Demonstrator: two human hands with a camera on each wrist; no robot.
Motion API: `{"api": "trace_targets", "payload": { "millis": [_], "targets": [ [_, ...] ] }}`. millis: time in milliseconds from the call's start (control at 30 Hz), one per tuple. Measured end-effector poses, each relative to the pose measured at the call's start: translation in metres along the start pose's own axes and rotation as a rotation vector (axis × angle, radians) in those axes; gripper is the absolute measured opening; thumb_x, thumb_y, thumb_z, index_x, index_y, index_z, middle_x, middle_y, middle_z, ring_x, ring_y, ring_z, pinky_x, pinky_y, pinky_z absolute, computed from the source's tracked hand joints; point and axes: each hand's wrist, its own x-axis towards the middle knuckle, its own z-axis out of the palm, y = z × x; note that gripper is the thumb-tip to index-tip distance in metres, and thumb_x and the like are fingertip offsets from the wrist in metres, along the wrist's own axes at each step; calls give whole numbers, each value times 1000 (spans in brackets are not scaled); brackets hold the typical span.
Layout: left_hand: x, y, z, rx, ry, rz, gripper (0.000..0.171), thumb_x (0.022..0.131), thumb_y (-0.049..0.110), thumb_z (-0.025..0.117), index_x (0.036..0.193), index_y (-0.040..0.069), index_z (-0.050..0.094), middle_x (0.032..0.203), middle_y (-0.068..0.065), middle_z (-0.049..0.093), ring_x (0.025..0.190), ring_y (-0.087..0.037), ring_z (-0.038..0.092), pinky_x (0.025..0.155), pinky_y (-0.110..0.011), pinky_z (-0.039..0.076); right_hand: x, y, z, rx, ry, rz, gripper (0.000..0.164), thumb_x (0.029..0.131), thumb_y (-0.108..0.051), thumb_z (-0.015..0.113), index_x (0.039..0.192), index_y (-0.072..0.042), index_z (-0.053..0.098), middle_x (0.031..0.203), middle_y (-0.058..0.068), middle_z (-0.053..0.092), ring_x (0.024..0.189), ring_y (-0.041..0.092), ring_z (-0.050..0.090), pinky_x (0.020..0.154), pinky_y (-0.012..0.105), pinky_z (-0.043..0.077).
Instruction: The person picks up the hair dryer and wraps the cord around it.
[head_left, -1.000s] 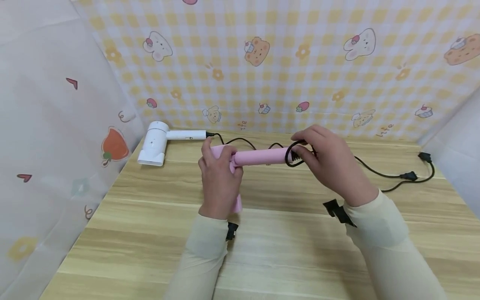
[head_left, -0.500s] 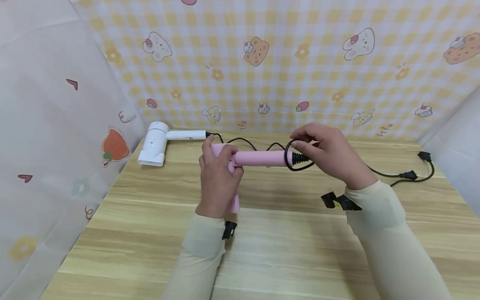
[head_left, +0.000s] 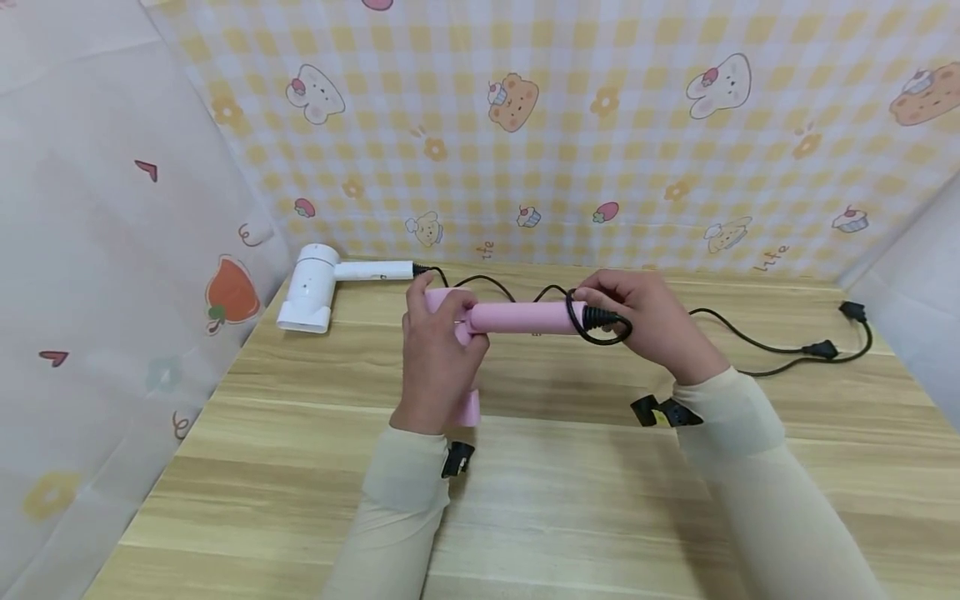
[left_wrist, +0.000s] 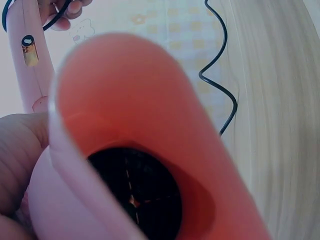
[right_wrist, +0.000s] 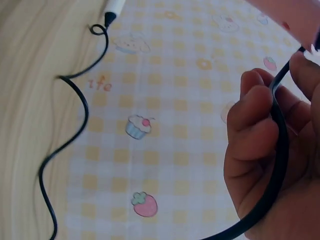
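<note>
My left hand (head_left: 438,367) grips the head of a pink hair dryer (head_left: 525,317), whose handle points right above the table. Close up in the left wrist view is the dryer's nozzle (left_wrist: 125,85), with a dark round grille inside. By the handle's end, my right hand (head_left: 637,321) holds the black cord (right_wrist: 280,155) between curled fingers. A loop of that cord passes around the end of the handle, beside the ribbed black sleeve (head_left: 600,317). Part of the cord is hidden behind the right hand in the head view.
A white hair dryer (head_left: 309,287) lies at the back left of the wooden table (head_left: 300,492). Its black cord (head_left: 480,277) runs right behind the pink dryer. Two black plugs, one nearer (head_left: 820,349) and one farther (head_left: 852,311), lie on the right. A checked cloth (head_left: 570,167) hangs behind.
My right hand has drawn in toward the handle's end and lower, bringing the cord loop round the handle. The left hand and pink hair dryer have hardly moved.
</note>
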Motion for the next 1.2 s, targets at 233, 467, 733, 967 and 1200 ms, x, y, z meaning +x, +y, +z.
{"api": "trace_targets", "payload": {
  "millis": [233, 467, 733, 967, 1200],
  "targets": [
    [0, 2, -1, -17, -8, -31, 33, 79, 6, 78, 108, 19, 69, 146, -8, 31, 113, -41, 45, 86, -50, 47, -5, 5, 17, -25, 48, -74, 16, 99, -7, 58, 99, -14, 72, 92, 4, 69, 74, 21, 53, 68, 37, 43],
    [1, 4, -2, -11, -24, -68, 35, 79, 7, 78, 109, 22, 68, 144, -7, 30, 112, -40, 44, 83, -50, 50, -4, 2, 29, -18, 36, -60, 17, 91, 6, 60, 86, -9, 66, 82, 5, 67, 67, 21, 51, 62, 38, 41],
    [1, 2, -5, 17, -9, -32, 36, 77, 10, 79, 110, 23, 70, 142, -9, 34, 105, -39, 49, 82, -49, 47, -7, -4, 33, 68, -2, 35, 19, 94, 7, 53, 88, -7, 65, 77, 4, 64, 78, 24, 54, 69, 39, 41],
    [2, 1, -2, -26, 6, -30, 37, 77, 10, 80, 110, 22, 72, 141, -11, 35, 107, -38, 47, 82, -48, 48, -12, -8, 35, 39, -26, 139, 20, 100, -7, 51, 83, -10, 59, 77, 6, 61, 65, 23, 42, 62, 38, 36],
    [0, 3, -2, -41, 1, -65, 37, 79, 8, 78, 112, 22, 71, 146, -8, 30, 113, -39, 44, 80, -48, 50, -21, -10, 40, 6, 20, 69, 9, 101, -22, 58, 104, -20, 66, 73, 3, 55, 61, 20, 46, 59, 37, 40]
  ]
}}
